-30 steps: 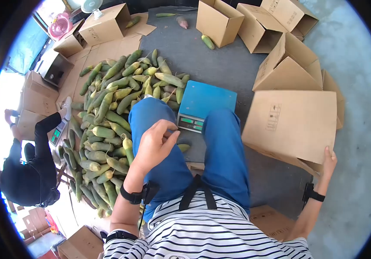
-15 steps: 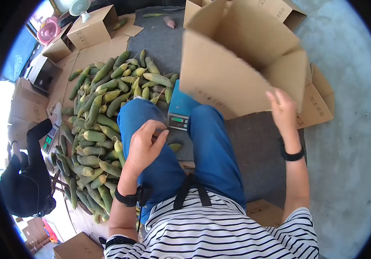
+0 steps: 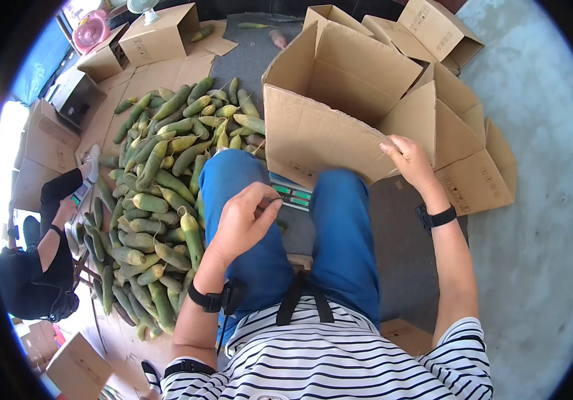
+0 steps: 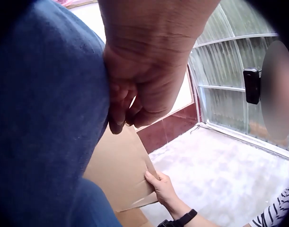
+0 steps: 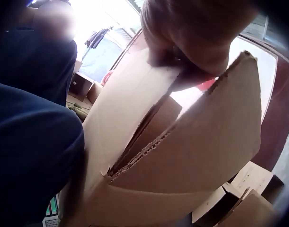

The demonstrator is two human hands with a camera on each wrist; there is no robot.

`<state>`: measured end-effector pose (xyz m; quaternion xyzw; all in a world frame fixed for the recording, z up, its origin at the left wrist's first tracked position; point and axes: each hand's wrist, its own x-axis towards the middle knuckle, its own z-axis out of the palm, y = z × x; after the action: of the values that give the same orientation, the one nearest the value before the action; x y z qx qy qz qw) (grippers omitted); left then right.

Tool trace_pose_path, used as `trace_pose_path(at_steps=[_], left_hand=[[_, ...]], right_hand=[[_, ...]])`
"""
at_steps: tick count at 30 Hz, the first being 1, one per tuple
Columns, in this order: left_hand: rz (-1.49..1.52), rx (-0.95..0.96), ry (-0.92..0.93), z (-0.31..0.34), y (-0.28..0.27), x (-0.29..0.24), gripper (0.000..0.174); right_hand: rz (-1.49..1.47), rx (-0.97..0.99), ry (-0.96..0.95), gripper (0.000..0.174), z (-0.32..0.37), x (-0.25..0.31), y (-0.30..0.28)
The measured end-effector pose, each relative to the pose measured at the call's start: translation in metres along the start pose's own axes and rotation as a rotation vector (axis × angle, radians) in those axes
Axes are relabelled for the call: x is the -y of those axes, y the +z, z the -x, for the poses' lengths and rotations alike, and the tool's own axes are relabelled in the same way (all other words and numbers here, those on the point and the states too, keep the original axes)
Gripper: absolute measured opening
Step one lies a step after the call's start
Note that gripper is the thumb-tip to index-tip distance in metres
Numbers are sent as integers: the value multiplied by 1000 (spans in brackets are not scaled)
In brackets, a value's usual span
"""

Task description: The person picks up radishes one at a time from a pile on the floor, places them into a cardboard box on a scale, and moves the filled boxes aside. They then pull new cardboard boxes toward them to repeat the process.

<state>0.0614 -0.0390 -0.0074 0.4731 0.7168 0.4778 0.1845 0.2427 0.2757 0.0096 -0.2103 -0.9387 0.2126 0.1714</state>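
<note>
Grips cardboard box [image 3: 323,137] by its edge with right hand [image 3: 410,162], best held square over scale [image 3: 292,195]; rests left hand [image 3: 241,219] by left thigh [image 3: 265,263], with fingers loosely curled

Extends 2 forearms [image 3: 458,273] forward; hangs left hand [image 3: 243,220] over left thigh [image 3: 266,257] with loosely curled fingers [image 4: 117,116]; pinches with right hand [image 3: 409,162].

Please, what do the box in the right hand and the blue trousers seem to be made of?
Box: matte brown corrugated cardboard; its edge shows fluting in the right-wrist view. Trousers: apparently dull-finished cloth, perhaps denim, draping softly.
</note>
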Motion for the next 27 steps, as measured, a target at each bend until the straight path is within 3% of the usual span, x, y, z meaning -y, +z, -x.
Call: trace_pose_path(at_steps=[5,8,10,14,20,25,27], left_hand=[[114,11,7,-5,7,3,10],[117,-14,84,-5,10,0,11],[110,-46,102,-4,13,8,11],[104,-63,159,-4,9,11,11],[119,-97,162,0,6,13,10],[122,-118,182,-2,12,16,7],[114,-89,132,0,9,5,8]], right_hand=[[75,102,16,33,0,-2,-6],[-54,11,-122,30,2,-14,-2],[-74,118,-18,28,4,-5,-10],[-95,194,10,27,6,3,-10],[-11,149,-15,28,18,-4,-14],[-37,170,135,32,22,3,-20],[67,162,-21,33,20,0,-24]])
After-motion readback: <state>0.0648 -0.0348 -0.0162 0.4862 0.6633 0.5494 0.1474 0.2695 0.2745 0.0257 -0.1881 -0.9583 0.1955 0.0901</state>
